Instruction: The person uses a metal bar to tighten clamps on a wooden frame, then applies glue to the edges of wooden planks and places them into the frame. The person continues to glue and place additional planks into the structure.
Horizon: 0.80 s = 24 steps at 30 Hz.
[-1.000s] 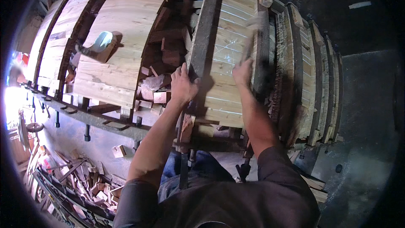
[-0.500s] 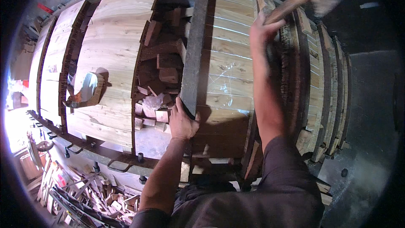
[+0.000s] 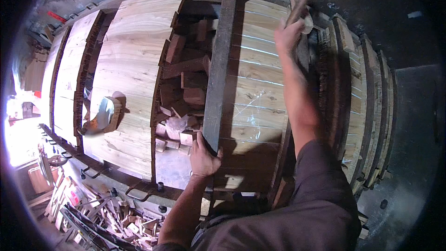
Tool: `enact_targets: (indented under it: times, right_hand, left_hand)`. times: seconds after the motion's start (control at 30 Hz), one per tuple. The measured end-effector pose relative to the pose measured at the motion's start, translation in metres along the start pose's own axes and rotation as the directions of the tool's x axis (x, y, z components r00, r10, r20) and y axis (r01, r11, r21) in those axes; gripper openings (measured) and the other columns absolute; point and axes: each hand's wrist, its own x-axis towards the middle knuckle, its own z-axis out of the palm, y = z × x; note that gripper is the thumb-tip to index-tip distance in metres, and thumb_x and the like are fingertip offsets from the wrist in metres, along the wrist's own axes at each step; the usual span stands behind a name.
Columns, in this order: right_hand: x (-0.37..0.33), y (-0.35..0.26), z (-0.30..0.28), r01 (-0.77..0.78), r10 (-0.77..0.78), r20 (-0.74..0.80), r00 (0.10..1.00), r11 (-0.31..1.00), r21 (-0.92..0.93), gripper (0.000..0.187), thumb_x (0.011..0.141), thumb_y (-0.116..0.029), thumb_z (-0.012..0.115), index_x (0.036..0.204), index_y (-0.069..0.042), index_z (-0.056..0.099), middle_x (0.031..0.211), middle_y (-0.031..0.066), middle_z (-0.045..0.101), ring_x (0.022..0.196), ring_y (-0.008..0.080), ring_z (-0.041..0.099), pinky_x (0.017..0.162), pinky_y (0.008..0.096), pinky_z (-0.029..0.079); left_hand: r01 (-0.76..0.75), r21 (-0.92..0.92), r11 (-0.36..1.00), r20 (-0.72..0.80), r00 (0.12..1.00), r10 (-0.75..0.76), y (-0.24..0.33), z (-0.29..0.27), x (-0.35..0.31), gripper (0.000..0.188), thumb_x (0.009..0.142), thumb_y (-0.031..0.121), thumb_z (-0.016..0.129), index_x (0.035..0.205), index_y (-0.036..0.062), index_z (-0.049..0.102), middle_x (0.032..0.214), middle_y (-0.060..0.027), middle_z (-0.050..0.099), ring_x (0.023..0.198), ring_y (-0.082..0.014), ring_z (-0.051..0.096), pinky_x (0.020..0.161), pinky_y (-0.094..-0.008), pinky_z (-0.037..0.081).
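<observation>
Your right hand [image 3: 290, 37] is wrapped round the wooden handle of one hammer [image 3: 302, 1], upper right of the frame. At lower centre, your left hand [image 3: 204, 159], thumb and fingers spread, touches one dark beam [image 3: 220, 74] beside one pale panel [image 3: 134, 51].

Two grips [image 3: 204, 161], one hammer [image 3: 303, 0]

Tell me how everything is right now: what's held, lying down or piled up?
Hammer: held up, head blurred.
Right grip: closed on the hammer.
Left grip: thumb and fingers apart, against the dark beam.
Marked boards: flat, partly shadowed.
Wood blocks: loosely heaped.
Curved object: resting on the pale panel.
Scrap wood: messily piled.
</observation>
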Motion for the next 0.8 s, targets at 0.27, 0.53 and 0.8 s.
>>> enact_targets:
  times: [0.27, 0.53, 0.8]
  right_hand:
    - [0.016, 0.020, 0.046, -0.104, 0.146, 0.291, 0.945, 0.983, -0.153, 0.057, 0.083, -0.017, 0.063, 0.134, 0.004, 0.046, 0.126, 0.0306, 0.056, 0.121, 0.0433, 0.054, 0.103, 0.0472, 0.043]
    - [0.035, 0.017, 0.054, -0.034, 0.334, 0.622, 0.708, 0.896, -0.443, 0.059, 0.079, -0.009, 0.059, 0.134, 0.007, 0.043, 0.125, 0.0320, 0.056, 0.122, 0.0426, 0.054, 0.104, 0.0460, 0.042]
    - [0.019, -0.038, 0.051, -0.207, 0.189, 0.394, 0.899, 0.978, 0.003, 0.075, 0.085, -0.013, 0.063, 0.145, 0.010, 0.025, 0.128, 0.0343, 0.054, 0.120, 0.0461, 0.054, 0.103, 0.0493, 0.042]
  left_hand:
    - [0.036, 0.031, 0.999, 0.029, 0.999, -0.037, 0.004, -0.005, 0.002, 0.090, 0.073, 0.029, 0.075, 0.141, -0.0066, 0.028, 0.115, -0.0302, 0.052, 0.105, -0.0472, 0.053, 0.088, -0.0505, 0.046]
    - [-0.067, 0.007, 0.998, -0.012, 0.998, 0.067, -0.006, 0.002, 0.001, 0.092, 0.075, 0.033, 0.075, 0.142, -0.0072, 0.025, 0.114, -0.0311, 0.052, 0.100, -0.0484, 0.055, 0.084, -0.0518, 0.048]
    - [0.016, -0.007, 1.000, 0.026, 1.000, -0.016, -0.001, -0.002, 0.006, 0.093, 0.075, 0.033, 0.076, 0.142, -0.0074, 0.025, 0.113, -0.0295, 0.052, 0.102, -0.0473, 0.055, 0.085, -0.0506, 0.048]
